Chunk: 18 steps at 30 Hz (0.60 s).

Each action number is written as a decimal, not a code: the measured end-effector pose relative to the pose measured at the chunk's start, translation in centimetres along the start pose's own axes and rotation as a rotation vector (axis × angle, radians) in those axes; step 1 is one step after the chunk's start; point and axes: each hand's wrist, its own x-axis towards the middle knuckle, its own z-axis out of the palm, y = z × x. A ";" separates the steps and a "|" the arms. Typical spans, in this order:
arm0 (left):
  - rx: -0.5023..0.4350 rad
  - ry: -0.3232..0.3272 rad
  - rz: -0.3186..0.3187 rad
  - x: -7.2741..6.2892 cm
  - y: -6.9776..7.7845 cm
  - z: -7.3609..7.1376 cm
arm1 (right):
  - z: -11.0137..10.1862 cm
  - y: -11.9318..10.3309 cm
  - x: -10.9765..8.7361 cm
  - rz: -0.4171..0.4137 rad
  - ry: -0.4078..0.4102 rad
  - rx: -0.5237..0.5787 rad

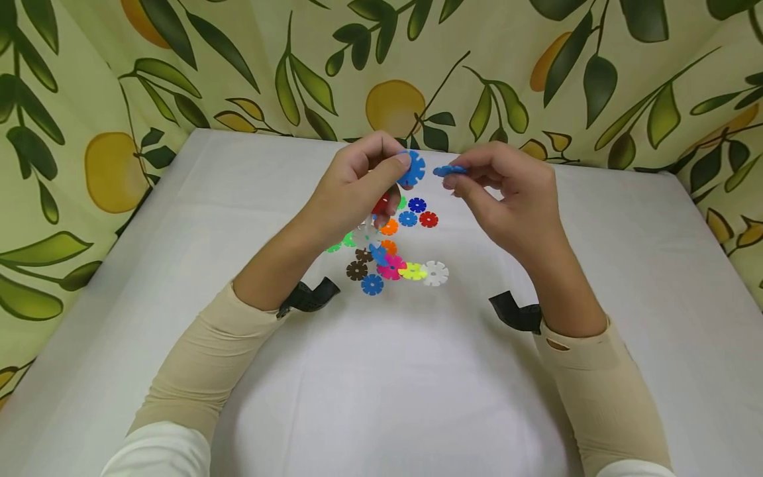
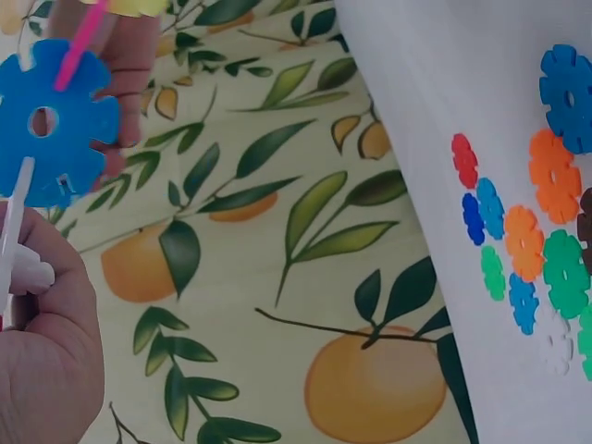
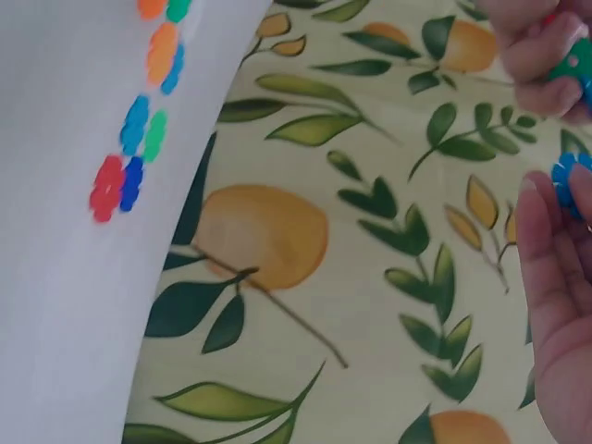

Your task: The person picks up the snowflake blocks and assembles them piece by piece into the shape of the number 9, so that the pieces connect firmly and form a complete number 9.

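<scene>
Head view: pinching a notched blue disc [image 1: 416, 169] in the left hand [image 1: 360, 182], between thumb and finger; pinching a second blue disc [image 1: 446, 171], nearly edge-on, in the right hand [image 1: 512, 199], near the first but apart. Showing coloured discs [image 1: 428, 224] on the table [image 1: 387, 371], below the left hand.

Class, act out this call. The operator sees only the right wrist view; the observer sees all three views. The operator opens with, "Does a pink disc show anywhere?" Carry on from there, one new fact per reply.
Observer: Yes, the left wrist view shows a pink disc slotted into a blue disc.
Operator: My view has no yellow. Is there any?
Observer: Yes, in the head view a yellow disc appears between the pink one and a white disc.
Operator: And brown?
Observer: Yes, a brown disc lies on the white cloth in the head view.
</scene>
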 end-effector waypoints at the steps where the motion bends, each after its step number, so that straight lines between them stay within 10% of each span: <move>1: 0.010 -0.003 -0.010 0.0 0.0 0.0 | 0.1 -0.4 0.0 -0.023 0.014 -0.012; 18: -0.053 0.045 0.069 0.1 -0.7 0.8 | 2.4 -1.8 -0.7 -0.239 0.143 -0.282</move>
